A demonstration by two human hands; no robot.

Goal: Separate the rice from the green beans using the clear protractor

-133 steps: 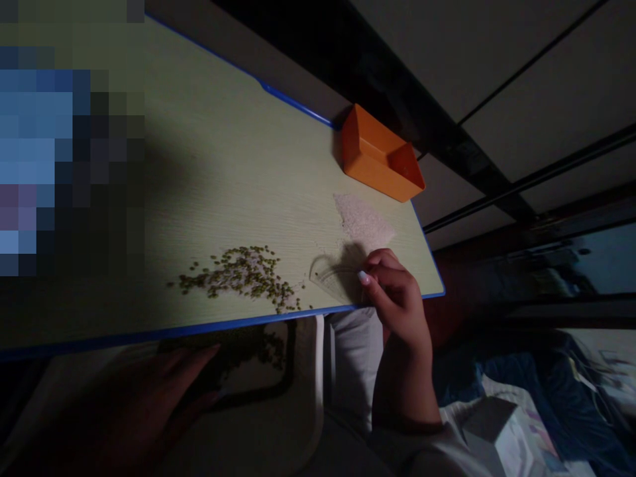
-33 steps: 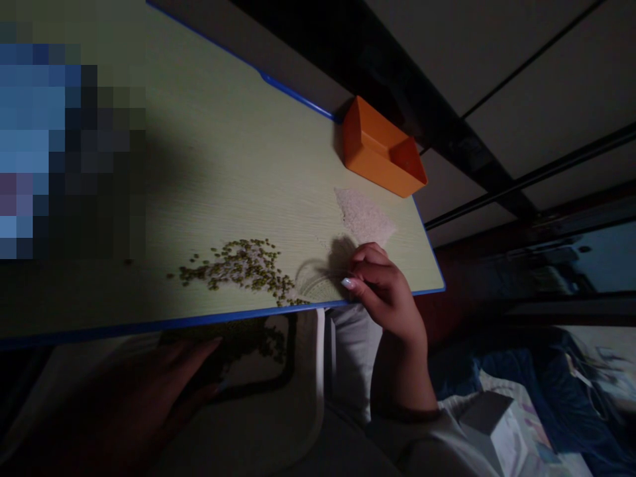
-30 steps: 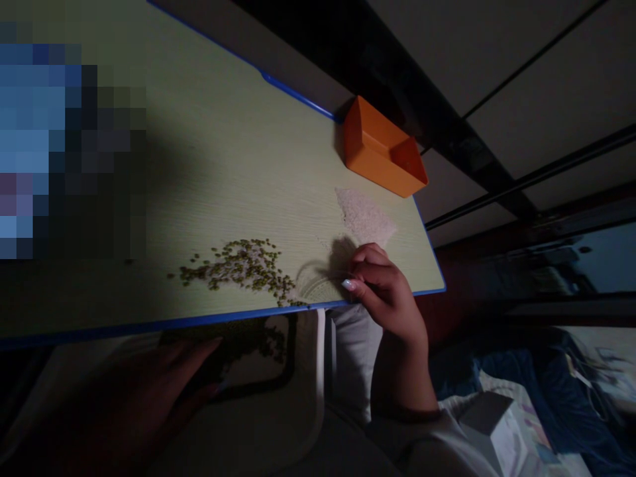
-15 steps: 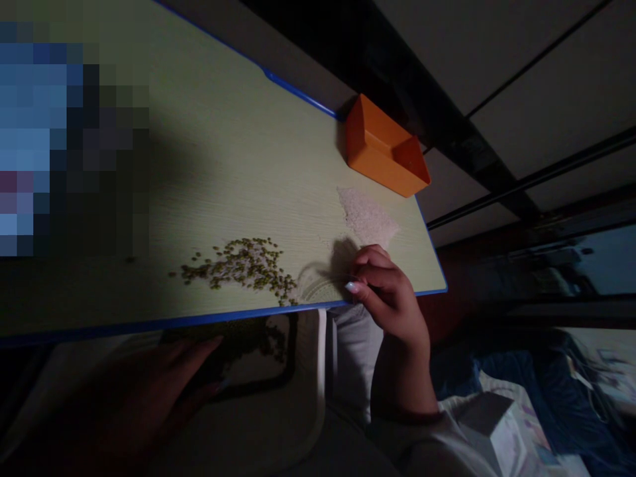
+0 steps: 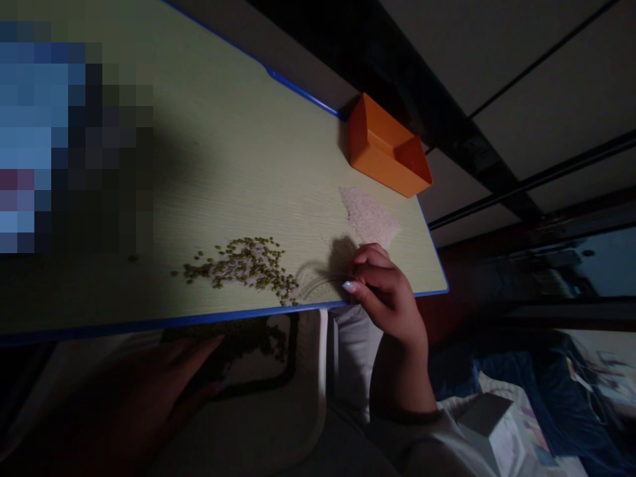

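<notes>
Above the near edge of the table, my right hand (image 5: 385, 291) pinches a clear plastic protractor (image 5: 320, 285), whose curved rim points left. To the left of it lies a loose patch of green beans mixed with white grains (image 5: 243, 263). A heap of white grains (image 5: 368, 215) sits just beyond my right fingers. Below the table edge, in shadow, my left hand (image 5: 169, 377) has its fingers stretched out. It is beside a dark-rimmed tray (image 5: 292, 351) with green beans (image 5: 248, 338) in it; whether it touches them I cannot tell.
An orange box (image 5: 382, 165) stands at the far right corner of the table (image 5: 238, 165), which has a blue edge. A pale plastic rim (image 5: 322, 371) shows below the table. At the right are dark blue cloth and a grey box (image 5: 489, 417). The upper left is pixelated.
The scene has shifted very slightly with the camera. My right hand keeps hold of the protractor, and the bean patch and grain heap look the same.
</notes>
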